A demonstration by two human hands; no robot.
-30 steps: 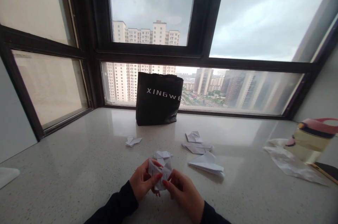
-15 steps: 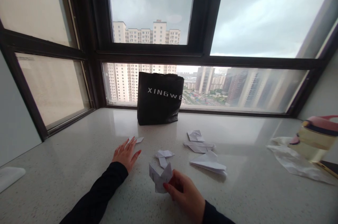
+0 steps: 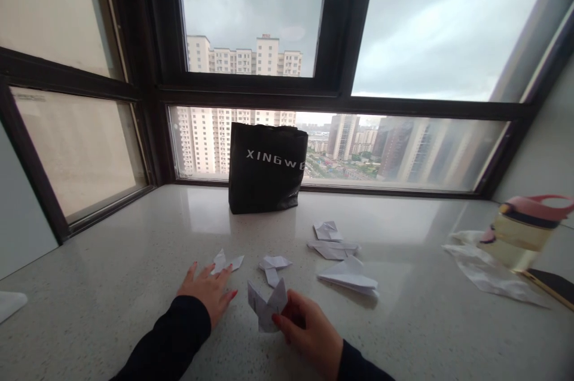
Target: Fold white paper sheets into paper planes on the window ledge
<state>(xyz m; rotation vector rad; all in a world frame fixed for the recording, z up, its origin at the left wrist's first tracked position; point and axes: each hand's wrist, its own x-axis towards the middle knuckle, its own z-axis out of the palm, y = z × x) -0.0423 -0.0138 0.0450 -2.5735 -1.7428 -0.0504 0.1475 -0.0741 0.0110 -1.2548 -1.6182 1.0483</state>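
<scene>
My right hand point(image 3: 307, 331) pinches a folded white paper piece point(image 3: 266, 306) and holds it upright just above the speckled stone counter point(image 3: 134, 273). My left hand point(image 3: 207, 290) lies flat on the counter with fingers spread, its fingertips touching a small folded paper shape point(image 3: 226, 261). Another small folded paper point(image 3: 273, 265) lies between the two hands, a little farther out. To the right lie a paper plane point(image 3: 350, 277) and two more folded papers point(image 3: 334, 248), point(image 3: 327, 230).
A black paper bag point(image 3: 266, 168) with white lettering stands at the back by the window. At the right sit a yellow bottle with a pink lid point(image 3: 522, 231), crumpled clear plastic point(image 3: 487, 270) and a dark phone point(image 3: 551, 285). A white object point(image 3: 9, 303) lies at the left edge.
My left hand let go of the folded paper, reached out to the small paper shape at the left and drew it back toward me. My right hand kept hold of the folded piece.
</scene>
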